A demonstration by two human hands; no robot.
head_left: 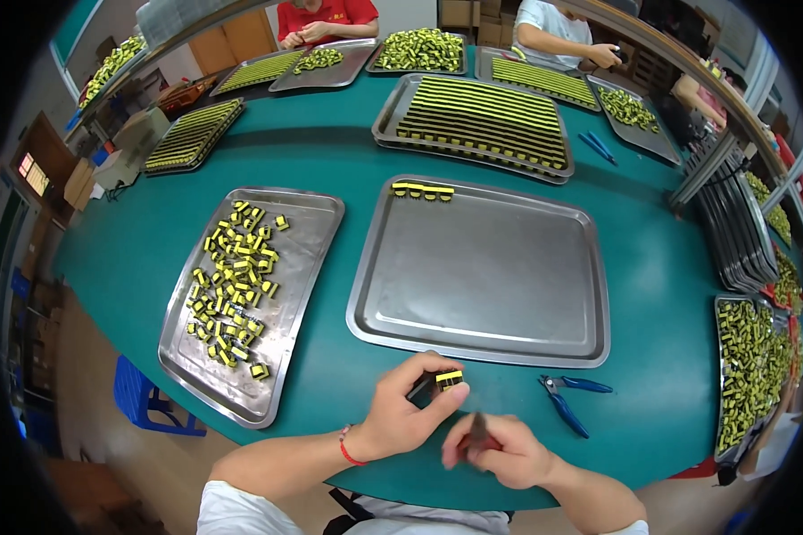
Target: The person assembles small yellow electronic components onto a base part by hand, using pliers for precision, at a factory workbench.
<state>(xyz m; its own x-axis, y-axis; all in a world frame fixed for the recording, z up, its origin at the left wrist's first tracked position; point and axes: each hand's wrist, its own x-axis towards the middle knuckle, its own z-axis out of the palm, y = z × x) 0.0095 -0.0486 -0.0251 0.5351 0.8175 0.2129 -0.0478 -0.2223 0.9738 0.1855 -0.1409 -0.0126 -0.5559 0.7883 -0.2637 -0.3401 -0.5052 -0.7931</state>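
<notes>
My left hand (400, 412) pinches a small yellow-and-black transformer (450, 378) between thumb and fingers, above the near edge of the green table. Close beside it, my right hand (513, 453) is closed around a narrow tool (479, 432) with a dark tip and what looks like a reddish handle. Motion blurs the tool, so its exact kind cannot be made out. Ahead of my hands lies a metal tray (491, 267) with a short row of transformers (422, 191) at its far left corner. Another tray (317, 236) to the left carries a loose heap of transformers (232, 285).
Blue-handled cutters (587, 385) lie spread right of my hands. Farther back is a tray of neatly lined-up transformers (482, 120). Blue tools (598, 147) lie beside it. A full tray (749, 374) stands at the right. Two people work across the green table (321, 160).
</notes>
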